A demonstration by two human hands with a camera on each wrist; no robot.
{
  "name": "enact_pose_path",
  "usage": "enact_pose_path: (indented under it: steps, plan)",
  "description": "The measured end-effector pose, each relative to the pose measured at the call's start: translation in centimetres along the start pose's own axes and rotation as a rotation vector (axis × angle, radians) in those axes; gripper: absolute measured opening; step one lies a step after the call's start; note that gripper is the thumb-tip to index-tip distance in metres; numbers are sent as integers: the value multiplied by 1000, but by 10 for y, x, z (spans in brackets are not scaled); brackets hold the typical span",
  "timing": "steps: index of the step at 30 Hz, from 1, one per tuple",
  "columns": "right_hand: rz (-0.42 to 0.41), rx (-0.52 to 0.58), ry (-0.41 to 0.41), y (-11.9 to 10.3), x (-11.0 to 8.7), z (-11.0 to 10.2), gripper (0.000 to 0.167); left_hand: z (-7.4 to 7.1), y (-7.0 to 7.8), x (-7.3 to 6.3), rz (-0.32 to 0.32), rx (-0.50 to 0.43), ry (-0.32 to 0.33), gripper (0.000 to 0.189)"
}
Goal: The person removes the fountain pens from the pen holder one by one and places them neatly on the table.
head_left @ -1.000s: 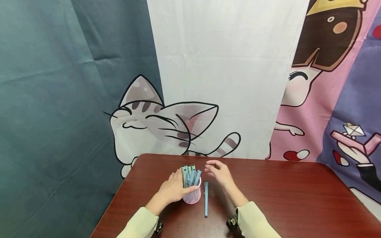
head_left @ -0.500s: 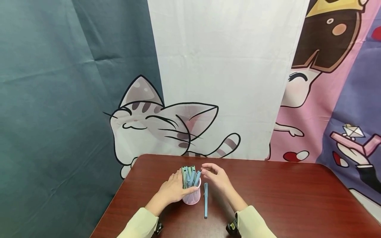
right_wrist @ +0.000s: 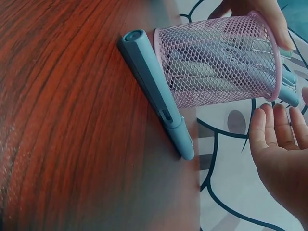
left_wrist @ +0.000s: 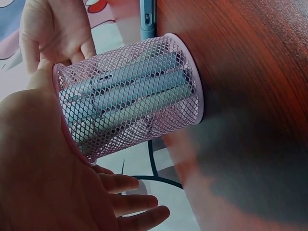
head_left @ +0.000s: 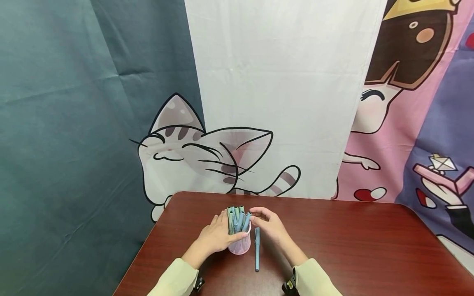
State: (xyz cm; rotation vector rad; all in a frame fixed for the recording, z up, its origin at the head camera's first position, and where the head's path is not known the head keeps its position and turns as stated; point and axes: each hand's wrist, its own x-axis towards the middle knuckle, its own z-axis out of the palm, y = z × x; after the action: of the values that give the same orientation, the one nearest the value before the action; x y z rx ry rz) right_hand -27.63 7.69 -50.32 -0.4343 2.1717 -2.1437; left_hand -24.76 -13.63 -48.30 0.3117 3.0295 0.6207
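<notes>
Your left hand [head_left: 216, 235], fingers spread, touches one pink cup [head_left: 240, 246] holding about seven pens [head_left: 238, 224]. Your right hand [head_left: 270, 226], fingers loose, is by their tops. One blue pen [head_left: 257, 251] lies between your hands.

The counter [head_left: 340, 242] has a reddish-brown surface with dark wood grain and rounded far corners. A pink mesh cup [head_left: 239, 247] stands upright on it, its round base flat on the wood. Just to the right of the cup lies a single blue pen [head_left: 257, 251], pointing away from the person, clip end farthest
</notes>
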Motion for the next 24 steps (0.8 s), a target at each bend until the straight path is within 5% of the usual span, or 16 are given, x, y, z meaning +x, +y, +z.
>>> enact_pose_path:
  steps: [24]
  plan:
    - [-3,-110,42,1,2,5,23,-4,4,-2,-18,3,-9,121]
